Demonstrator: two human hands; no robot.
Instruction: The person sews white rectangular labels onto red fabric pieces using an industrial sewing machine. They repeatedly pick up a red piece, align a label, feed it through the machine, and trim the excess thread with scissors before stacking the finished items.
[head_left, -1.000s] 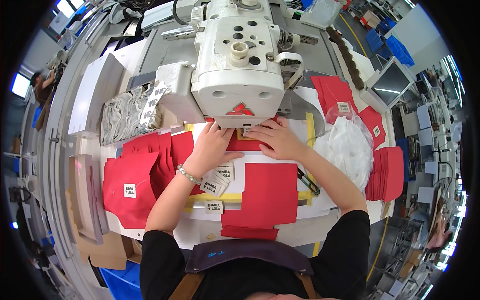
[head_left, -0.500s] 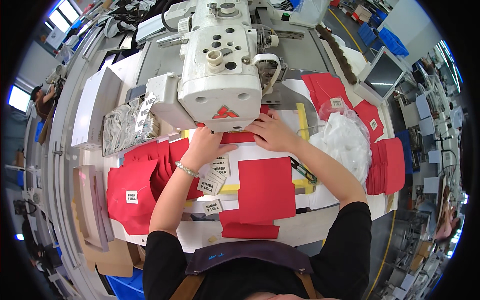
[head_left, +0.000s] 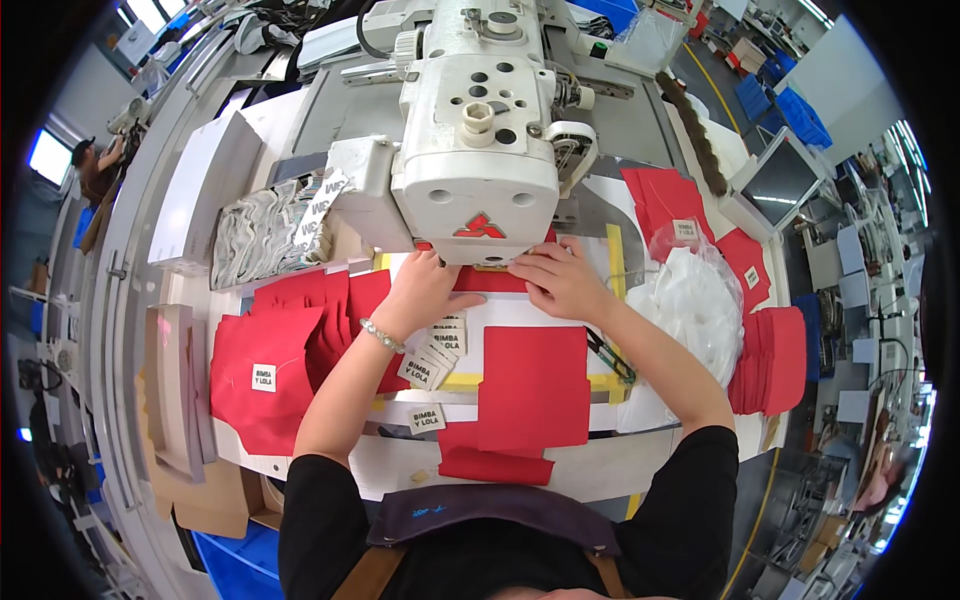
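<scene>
Fabric [head_left: 492, 283] lies beneath the sewing-machine head [head_left: 482, 172], my left hand [head_left: 422, 290] and right hand [head_left: 565, 282] spread at either end, probably keeping it flat.

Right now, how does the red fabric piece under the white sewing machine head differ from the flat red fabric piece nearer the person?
The red fabric piece under the white sewing machine head is partly hidden, while the flat red fabric piece is mostly in view. The left hand and right hand are at the first; neither touches the second. Both are similarly red.
</scene>
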